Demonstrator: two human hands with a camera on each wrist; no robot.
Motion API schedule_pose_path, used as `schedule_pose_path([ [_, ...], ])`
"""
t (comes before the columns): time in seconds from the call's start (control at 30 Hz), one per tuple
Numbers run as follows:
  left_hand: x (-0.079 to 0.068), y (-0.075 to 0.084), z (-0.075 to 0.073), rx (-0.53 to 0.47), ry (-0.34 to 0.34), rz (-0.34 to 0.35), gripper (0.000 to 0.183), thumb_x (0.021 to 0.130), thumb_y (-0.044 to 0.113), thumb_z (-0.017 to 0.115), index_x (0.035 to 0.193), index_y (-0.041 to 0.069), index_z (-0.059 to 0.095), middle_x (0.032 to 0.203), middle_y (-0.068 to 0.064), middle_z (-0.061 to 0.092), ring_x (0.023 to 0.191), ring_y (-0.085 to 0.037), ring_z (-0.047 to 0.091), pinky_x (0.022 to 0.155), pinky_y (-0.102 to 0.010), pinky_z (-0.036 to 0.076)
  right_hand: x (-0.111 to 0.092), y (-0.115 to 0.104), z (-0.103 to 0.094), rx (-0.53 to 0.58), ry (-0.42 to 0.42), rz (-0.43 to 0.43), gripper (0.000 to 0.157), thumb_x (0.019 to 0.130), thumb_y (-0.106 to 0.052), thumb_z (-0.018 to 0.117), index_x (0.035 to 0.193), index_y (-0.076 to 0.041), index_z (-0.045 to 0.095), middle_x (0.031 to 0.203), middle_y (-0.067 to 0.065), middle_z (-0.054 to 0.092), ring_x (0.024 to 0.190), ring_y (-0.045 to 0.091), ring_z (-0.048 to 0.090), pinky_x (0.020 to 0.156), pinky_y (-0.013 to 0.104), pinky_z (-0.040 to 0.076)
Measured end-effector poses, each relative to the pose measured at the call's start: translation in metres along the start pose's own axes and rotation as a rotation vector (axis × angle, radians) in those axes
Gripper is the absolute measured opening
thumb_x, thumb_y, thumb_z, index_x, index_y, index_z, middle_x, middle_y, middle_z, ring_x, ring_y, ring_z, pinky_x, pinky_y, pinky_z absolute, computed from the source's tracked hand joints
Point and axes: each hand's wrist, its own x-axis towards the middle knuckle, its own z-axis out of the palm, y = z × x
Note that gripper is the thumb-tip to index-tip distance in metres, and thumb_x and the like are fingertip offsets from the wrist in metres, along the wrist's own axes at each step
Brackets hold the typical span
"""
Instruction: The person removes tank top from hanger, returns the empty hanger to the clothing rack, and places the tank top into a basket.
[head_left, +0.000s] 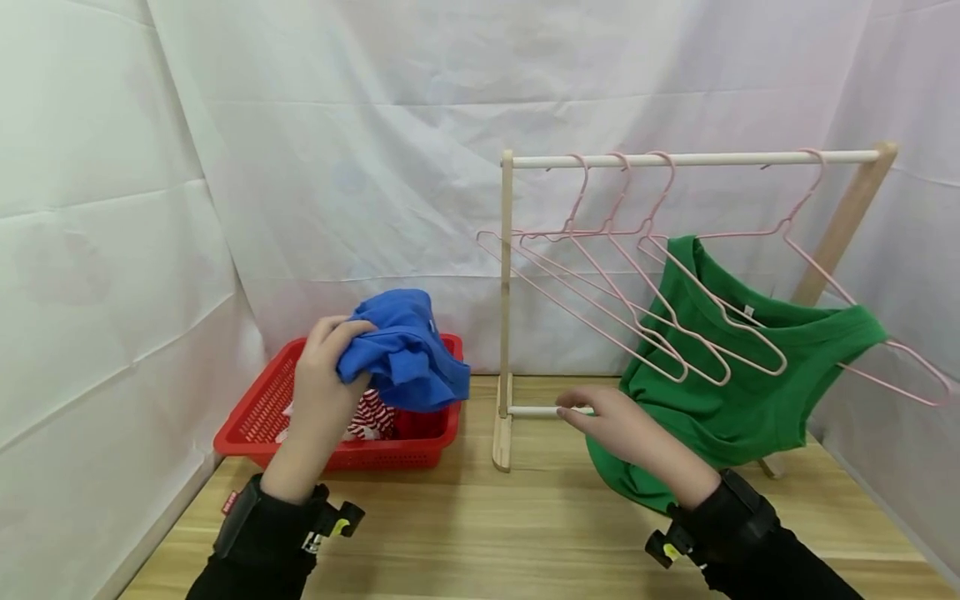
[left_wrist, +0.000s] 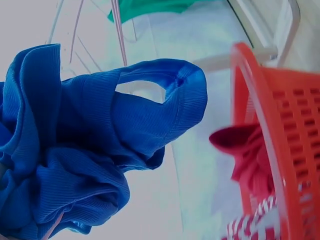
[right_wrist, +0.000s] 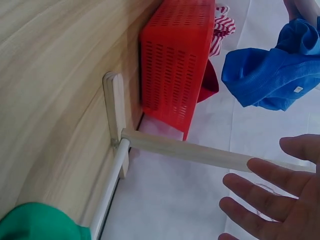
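Bunched blue ribbed cloth, apparently a garment [head_left: 405, 350], is gripped by my left hand [head_left: 324, 375] above the red basket. In the left wrist view a loop of the blue garment [left_wrist: 150, 105] hangs out to the right. My right hand [head_left: 611, 421] holds nothing; its fingers [right_wrist: 270, 200] are spread and loosely extended in the right wrist view, near the rack's lower bar. Beside it a green sleeveless top [head_left: 750, 358] hangs on a pink hanger [head_left: 900, 396] at the rack's right end. Three bare pink hangers [head_left: 652, 208] hang further left on the rail.
The red plastic basket [head_left: 258, 417] stands on the wooden table [head_left: 450, 533] at left, holding red-and-white striped cloth [head_left: 372, 414] and dark red cloth [left_wrist: 250, 155]. A wooden rack [head_left: 504, 333] with a white rail [head_left: 727, 158] occupies the right. White curtains [head_left: 360, 167] surround the table.
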Motion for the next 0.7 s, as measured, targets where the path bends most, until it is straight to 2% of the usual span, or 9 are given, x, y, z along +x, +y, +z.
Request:
schedule_pose_path([
  [0.37, 0.005, -0.016, -0.038, 0.102, 0.082, -0.027, 0.027, 0.083, -0.012, 0.067, 0.106, 0.003, 0.067, 0.111, -0.02, 0.058, 0.103, -0.036, 0.054, 0.092, -0.056, 0.044, 0.012, -0.008, 0.013, 0.004, -0.019, 0.002, 0.03, 0.098, -0.033, 0.058, 0.117, -0.012, 0.068, 0.114, 0.005, 0.066, 0.109, 0.027, 0.06, 0.086, 0.046, 0.05],
  [0.47, 0.007, -0.023, -0.048, 0.122, 0.111, -0.007, 0.025, 0.084, -0.012, 0.065, 0.105, 0.001, 0.067, 0.108, -0.021, 0.058, 0.101, -0.036, 0.055, 0.096, -0.04, 0.044, 0.013, -0.009, 0.017, 0.012, -0.016, -0.005, 0.028, 0.098, -0.033, 0.059, 0.116, -0.013, 0.069, 0.113, 0.004, 0.066, 0.109, 0.027, 0.06, 0.087, 0.047, 0.05],
  [0.53, 0.008, -0.028, -0.054, 0.14, 0.138, 0.006, 0.022, 0.085, -0.011, 0.064, 0.103, 0.001, 0.067, 0.106, -0.021, 0.058, 0.099, -0.035, 0.055, 0.095, -0.027, 0.042, 0.014, -0.01, 0.019, 0.017, -0.015, -0.013, 0.027, 0.098, -0.031, 0.059, 0.115, -0.013, 0.069, 0.113, 0.003, 0.066, 0.109, 0.027, 0.06, 0.088, 0.047, 0.049],
  [0.6, 0.009, -0.032, -0.06, 0.16, 0.164, 0.005, 0.02, 0.086, -0.01, 0.062, 0.102, 0.001, 0.068, 0.104, -0.021, 0.059, 0.098, -0.035, 0.055, 0.092, -0.018, 0.038, 0.015, -0.01, 0.021, 0.02, -0.014, -0.018, 0.026, 0.098, -0.03, 0.059, 0.114, -0.013, 0.07, 0.112, 0.003, 0.066, 0.109, 0.027, 0.06, 0.088, 0.047, 0.049],
  [0.7, 0.009, -0.037, -0.069, 0.178, 0.184, -0.032, 0.019, 0.087, -0.009, 0.062, 0.102, 0.001, 0.068, 0.106, -0.021, 0.059, 0.102, -0.035, 0.055, 0.094, -0.024, 0.039, 0.017, -0.011, 0.024, 0.02, -0.016, -0.015, 0.023, 0.098, -0.029, 0.06, 0.111, -0.013, 0.07, 0.109, 0.001, 0.066, 0.107, 0.026, 0.06, 0.087, 0.047, 0.049],
])
